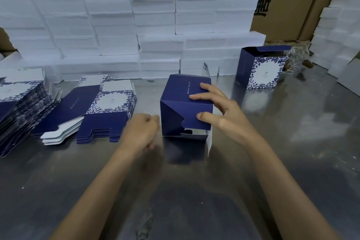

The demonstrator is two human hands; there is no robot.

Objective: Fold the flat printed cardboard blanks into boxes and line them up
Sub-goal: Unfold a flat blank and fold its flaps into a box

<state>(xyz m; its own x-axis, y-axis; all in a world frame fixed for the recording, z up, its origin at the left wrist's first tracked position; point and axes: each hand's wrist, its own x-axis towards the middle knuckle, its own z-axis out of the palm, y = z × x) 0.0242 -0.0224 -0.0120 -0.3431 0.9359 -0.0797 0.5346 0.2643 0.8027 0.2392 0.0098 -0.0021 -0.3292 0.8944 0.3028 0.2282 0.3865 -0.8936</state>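
A dark blue half-folded box (181, 103) lies on its side in the middle of the metal table (194, 191), its bottom flaps facing me and partly tucked. My right hand (220, 112) holds it, fingers over the top panel and thumb pressing on the front flap. My left hand (141, 132) hovers just left of the box with its fingers curled, holding nothing. A stack of flat printed blanks (93, 111) lies to the left, and a taller pile (19, 109) sits at the far left. One finished box (262, 68) stands upright at the back right, its lid open.
White foam blocks (116, 35) are piled along the back and the right side. Brown cartons (288, 2) stand behind them. Some clear glassware (296, 58) lies beside the finished box.
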